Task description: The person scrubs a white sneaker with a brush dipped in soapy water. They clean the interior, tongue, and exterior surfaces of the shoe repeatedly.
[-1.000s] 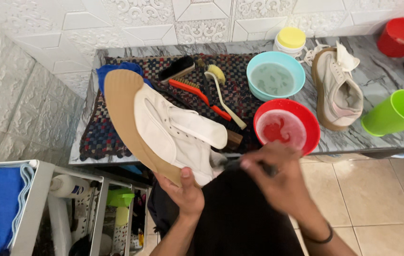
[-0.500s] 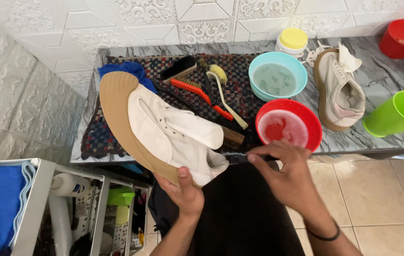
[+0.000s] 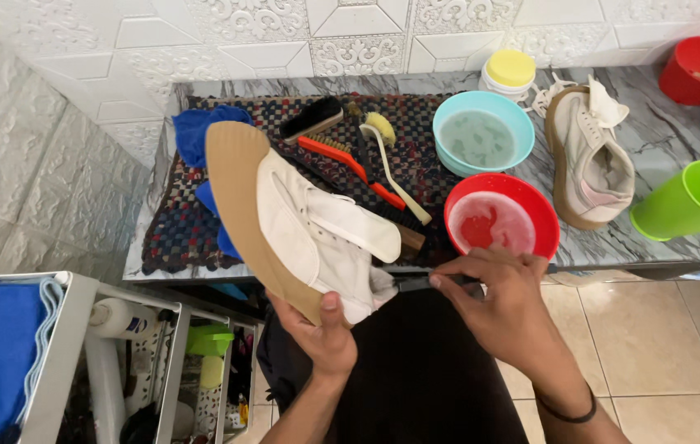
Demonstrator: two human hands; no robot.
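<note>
The left hand point(image 3: 327, 333) is gripping a white canvas sneaker with a tan rubber sole point(image 3: 300, 222) by its heel, tilting it sideways so the right hand point(image 3: 502, 308), pinching a thin dark tool point(image 3: 415, 283), is reaching its upper.

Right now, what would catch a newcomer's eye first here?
Front and centre, the left hand holds up a white canvas sneaker with a tan rubber sole, its sole edge turned to the camera. Beside it the right hand pinches a thin dark tool. Behind, a red plastic bowl and a light blue bowl of water stand on the grey marble counter.
</note>
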